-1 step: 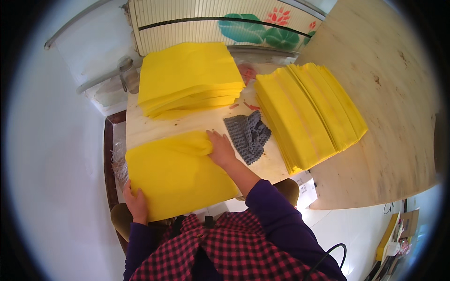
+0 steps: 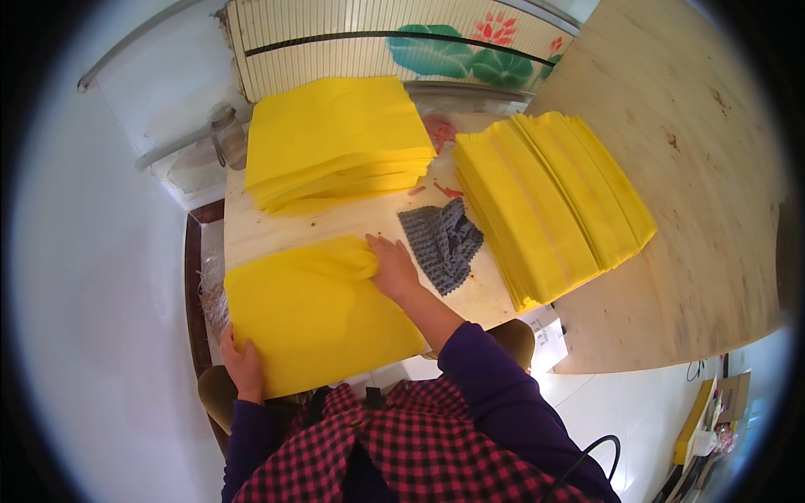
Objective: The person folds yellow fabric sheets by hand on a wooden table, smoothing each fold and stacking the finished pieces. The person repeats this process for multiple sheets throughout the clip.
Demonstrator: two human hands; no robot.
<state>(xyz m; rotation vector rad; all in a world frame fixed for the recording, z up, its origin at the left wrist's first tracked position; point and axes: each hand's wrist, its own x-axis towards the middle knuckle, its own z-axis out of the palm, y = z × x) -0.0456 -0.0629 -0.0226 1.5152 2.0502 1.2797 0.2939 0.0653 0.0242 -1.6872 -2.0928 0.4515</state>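
A yellow fabric sheet or thin stack of it [image 2: 319,323] lies in front of me, its near edge overhanging the wooden table. My left hand [image 2: 245,366] grips its near left corner, thumb on top and the other fingers mostly hidden beneath. At the far right corner my right hand [image 2: 394,270] bears on the cloth, which is bunched into a soft fold by the fingertips. A grey knitted cloth [image 2: 444,245], crumpled, lies just right of that hand. Beyond sits a tall pile of flat yellow fabric [image 2: 335,126]. To the right are folded yellow bundles [image 2: 549,205] with pale stripes.
Small red strips [image 2: 449,190] are scattered on the pale wooden table [image 2: 335,225] near a clear bag with red bits [image 2: 440,130]. A bottle [image 2: 228,138] stands at the back left. A large wooden board [image 2: 679,193] rises on the right, beside the folded bundles.
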